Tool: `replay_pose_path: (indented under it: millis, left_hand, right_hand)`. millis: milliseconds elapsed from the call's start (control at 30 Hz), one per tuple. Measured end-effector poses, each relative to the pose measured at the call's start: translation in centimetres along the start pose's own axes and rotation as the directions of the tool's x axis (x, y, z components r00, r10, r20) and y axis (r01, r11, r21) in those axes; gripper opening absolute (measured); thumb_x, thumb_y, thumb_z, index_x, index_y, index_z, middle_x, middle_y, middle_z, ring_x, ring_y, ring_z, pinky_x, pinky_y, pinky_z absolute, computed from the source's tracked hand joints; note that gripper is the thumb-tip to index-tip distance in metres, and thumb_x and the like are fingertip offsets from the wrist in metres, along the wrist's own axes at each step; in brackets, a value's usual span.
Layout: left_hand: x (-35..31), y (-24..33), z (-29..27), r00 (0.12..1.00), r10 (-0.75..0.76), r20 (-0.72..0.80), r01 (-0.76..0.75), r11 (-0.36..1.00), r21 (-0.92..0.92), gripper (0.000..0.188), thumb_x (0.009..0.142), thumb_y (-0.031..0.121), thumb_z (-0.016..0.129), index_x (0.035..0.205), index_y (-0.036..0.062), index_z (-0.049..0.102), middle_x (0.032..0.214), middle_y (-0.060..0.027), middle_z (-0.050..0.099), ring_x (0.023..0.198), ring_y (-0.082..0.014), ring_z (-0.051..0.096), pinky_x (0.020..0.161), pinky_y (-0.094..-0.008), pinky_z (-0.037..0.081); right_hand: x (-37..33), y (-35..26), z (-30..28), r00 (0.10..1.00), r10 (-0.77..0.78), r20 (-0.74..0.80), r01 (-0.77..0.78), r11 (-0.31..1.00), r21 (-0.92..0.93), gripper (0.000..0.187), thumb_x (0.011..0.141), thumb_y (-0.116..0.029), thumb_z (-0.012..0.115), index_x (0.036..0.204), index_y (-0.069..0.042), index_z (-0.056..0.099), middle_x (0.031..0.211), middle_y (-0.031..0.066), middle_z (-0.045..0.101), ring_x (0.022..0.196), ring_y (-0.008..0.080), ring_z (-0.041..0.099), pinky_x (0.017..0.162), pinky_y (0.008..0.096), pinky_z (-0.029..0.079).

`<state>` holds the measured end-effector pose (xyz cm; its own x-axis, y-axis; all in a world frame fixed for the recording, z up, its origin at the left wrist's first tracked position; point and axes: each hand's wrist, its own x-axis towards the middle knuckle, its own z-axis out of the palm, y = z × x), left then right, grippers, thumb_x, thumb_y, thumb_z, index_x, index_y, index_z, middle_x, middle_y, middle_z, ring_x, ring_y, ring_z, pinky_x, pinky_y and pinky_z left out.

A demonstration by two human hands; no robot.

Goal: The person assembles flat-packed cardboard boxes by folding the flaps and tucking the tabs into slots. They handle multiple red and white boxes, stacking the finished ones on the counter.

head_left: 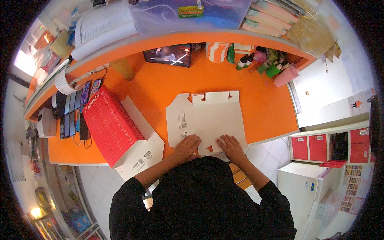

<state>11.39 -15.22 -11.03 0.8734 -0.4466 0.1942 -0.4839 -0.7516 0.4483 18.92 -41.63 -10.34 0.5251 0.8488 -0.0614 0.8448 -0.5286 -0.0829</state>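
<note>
A flat white die-cut cardboard box blank (208, 116) lies on the orange desk in front of me, with notched flaps along its far edge and small dark prints on its left side. My left hand (187, 147) rests palm down on its near left part, fingers stretched out. On the near right part lies my right hand (231, 148), also flat, fingers extended toward the middle. Neither hand grips anything. To the left of the blank leans a stack of red box blanks (112, 124), with more white-side cardboard (148, 138) beside and under it.
Several phones (72, 104) lie at the desk's left end near a white device (47, 123). A lit tablet (168, 56) stands at the back. Small dark bottles (245, 61) and a pink cup (286, 75) sit at the back right. A shelf with a clear bin (188, 18) overhangs the orange desk (268, 108).
</note>
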Motion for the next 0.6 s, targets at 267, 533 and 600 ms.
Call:
replay_pose_path:
  millis: [267, 533, 600]
  left_hand:
    - [2.1, 2.8, 1.6, 0.981, -0.098, 0.170, 0.097, 0.995, 0.015, 0.046, 0.077, 0.032, 0.063, 0.102, -0.0061, 0.055, 0.105, -0.0178, 0.051, 0.100, -0.0308, 0.050, 0.087, -0.0367, 0.046]
    - [3.1, 2.7, 3.5, 0.984, -0.046, 0.173, 0.024, 0.992, 0.126, 0.026, 0.077, 0.022, 0.059, 0.086, -0.0031, 0.060, 0.094, -0.0166, 0.054, 0.087, -0.0295, 0.053, 0.073, -0.0375, 0.051]
    - [3.6, 1.7, 3.7, 0.963, -0.031, 0.268, -0.014, 0.986, 0.165, 0.027, 0.077, 0.023, 0.061, 0.085, -0.0027, 0.060, 0.093, -0.0176, 0.056, 0.089, -0.0301, 0.055, 0.073, -0.0377, 0.051]
  right_hand:
    - [4.9, 3.8, -3.5, 0.960, -0.127, 0.249, 0.048, 0.953, 0.300, 0.026, 0.070, -0.008, 0.066, 0.097, -0.011, 0.065, 0.092, 0.0090, 0.064, 0.082, 0.0283, 0.061, 0.073, 0.0405, 0.048]
    - [8.5, 7.9, -3.4, 0.855, -0.197, 0.479, -0.113, 0.832, 0.543, 0.028, 0.064, -0.015, 0.074, 0.090, -0.010, 0.067, 0.083, 0.0103, 0.068, 0.078, 0.0242, 0.063, 0.071, 0.0359, 0.048]
    - [8.6, 7.7, -3.2, 0.825, -0.178, 0.537, -0.139, 0.856, 0.497, 0.029, 0.065, -0.017, 0.074, 0.092, -0.011, 0.067, 0.084, 0.0095, 0.066, 0.081, 0.0248, 0.062, 0.073, 0.0364, 0.048]
